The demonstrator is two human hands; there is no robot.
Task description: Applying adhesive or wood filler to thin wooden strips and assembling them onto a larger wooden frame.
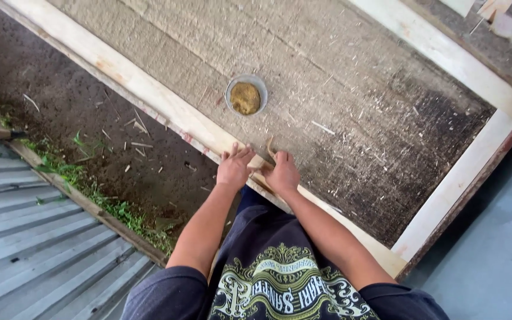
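Right at the near edge of the work, a thin curved sliver of pale wood [269,148] sticks up from the pale planed timber rail [149,89] that borders the big rough brown fibreboard panel [339,77], and both hands are on it there. The right hand [282,173] is bunched up, fingers curled and pressed together around the base of that sliver, pinching it where it meets the rail. Just beside it, almost touching, the left hand [234,166] lies flat on the rail, fingers straight and slightly spread, pointing away from the person across the wood. Both bare forearms run down to a dark printed shirt [280,284] at the bottom of the view. Farther up the panel, well apart from the hands, a small round grey metal tin [246,95] sits on the board with a yellowish-brown lump inside it. Chips and splinters are scattered over the board, thicker toward the darker, stained right end, where another pale rail [463,178] closes the frame. Off to the left lies dark bare earth [60,112] with wood scraps, then a strip of green grass [90,184] along a wooden edge, then ribbed grey corrugated metal sheeting [37,237]. On the right, a smooth grey-blue floor [493,249].
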